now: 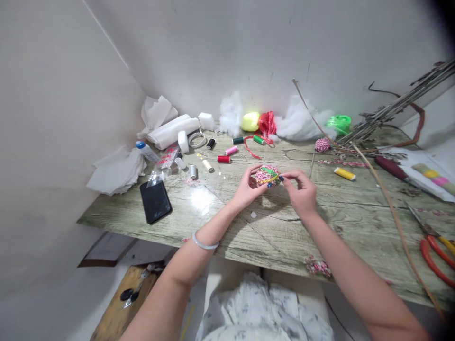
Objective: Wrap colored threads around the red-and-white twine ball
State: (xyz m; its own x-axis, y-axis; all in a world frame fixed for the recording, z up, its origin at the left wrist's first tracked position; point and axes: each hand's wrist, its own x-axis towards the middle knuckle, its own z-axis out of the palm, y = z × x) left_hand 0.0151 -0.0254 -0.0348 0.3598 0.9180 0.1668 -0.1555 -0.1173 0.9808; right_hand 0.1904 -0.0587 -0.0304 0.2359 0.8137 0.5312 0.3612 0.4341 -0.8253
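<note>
A small ball (267, 174) wound in red, white and green strands, with a yellow strand across its front, is held just above the table. My left hand (248, 185) wraps round its left side, thumb at the front and fingers behind. At the ball's right edge, my right hand (300, 189) pinches thumb and forefinger together by the end of the yellow strand. What exactly lies between those fingertips is too small to make out. A similar red and white ball (322, 145) rests farther back on the right.
Several thread spools, among them a red spool (223, 159) and a yellow spool (344, 174), lie about the wooden table (227, 232). A black phone (155, 201) is at left, orange-handled scissors (435, 251) at right. Fluffy white stuffing (302, 121) and dry twigs (394, 104) line the back.
</note>
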